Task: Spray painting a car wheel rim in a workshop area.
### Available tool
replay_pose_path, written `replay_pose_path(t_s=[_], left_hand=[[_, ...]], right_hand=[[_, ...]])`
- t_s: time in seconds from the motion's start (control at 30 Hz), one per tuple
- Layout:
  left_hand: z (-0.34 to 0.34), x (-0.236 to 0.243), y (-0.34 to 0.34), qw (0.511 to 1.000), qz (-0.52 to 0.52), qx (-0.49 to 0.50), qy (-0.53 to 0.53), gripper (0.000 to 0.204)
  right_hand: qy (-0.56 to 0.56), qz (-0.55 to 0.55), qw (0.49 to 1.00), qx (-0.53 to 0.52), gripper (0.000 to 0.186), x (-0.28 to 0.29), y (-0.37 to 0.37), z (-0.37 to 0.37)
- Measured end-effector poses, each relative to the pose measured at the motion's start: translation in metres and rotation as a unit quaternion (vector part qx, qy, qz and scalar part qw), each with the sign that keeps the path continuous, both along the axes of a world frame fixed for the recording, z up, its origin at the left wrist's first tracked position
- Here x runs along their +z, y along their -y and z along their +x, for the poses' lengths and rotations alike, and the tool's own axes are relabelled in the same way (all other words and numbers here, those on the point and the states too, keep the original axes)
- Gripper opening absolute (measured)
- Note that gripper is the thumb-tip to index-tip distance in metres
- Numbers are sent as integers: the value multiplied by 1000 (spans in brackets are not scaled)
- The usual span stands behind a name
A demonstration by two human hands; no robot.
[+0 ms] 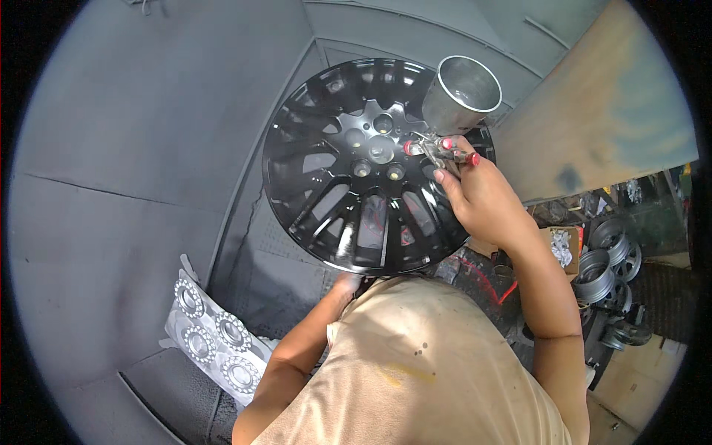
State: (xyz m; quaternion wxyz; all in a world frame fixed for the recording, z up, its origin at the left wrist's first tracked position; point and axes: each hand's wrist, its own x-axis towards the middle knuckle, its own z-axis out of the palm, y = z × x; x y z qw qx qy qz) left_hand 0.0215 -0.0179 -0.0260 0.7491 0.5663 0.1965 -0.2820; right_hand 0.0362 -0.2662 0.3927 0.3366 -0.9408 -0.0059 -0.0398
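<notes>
A glossy black alloy wheel (367, 167) stands tilted up in the middle of the scene, its face turned toward the person, set against the grey, overspray-coated walls of a spray booth (148, 148). The wheel has many thin paired spokes running from a hub with a centre bore ringed by round bolt holes; its wet-looking black coat throws pale reflections along the spokes and the near rim. The right hand (478, 196) is closed around the grip of a spray gun (445, 122), whose open-topped metal cup stands above the hand at the far right of the wheel and whose nozzle end with red knobs sits just over the hub area. The left hand (347, 282) reaches up to the near lower edge of the wheel, fingers touching the rim from below; whether they curl around it cannot be told, as the wheel and the beige shirt (415, 363) hide part of the hand. To the near left, on a sheet on the grey floor, lie four round silver centre caps (215, 337). To the right, beyond a brown board (601, 111), bare silver wheel rims (604, 263) are stacked together.
</notes>
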Motion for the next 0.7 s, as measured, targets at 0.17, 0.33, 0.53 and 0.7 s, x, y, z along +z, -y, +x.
replay_pose_path(t_s=[0.17, 0.33, 0.53, 0.7], left_hand=[[-26, 5, -38, 999, -34, 9, -12, 20], [-11, 32, -43, 995, 10, -74, -59, 24], [20, 23, -64, 990, -38, -16, -137, 31], [59, 57, -69, 994, -34, 69, -84, 32]], right_hand=[[21, -18, 999, -21, 32, -1, 4, -2], [20, -52, 996, -71, 26, -3, 17, -14], [-94, -24, 995, -15, 22, 11, 18, -37], [37, 38, 998, 28, 17, 5, 5, -29]])
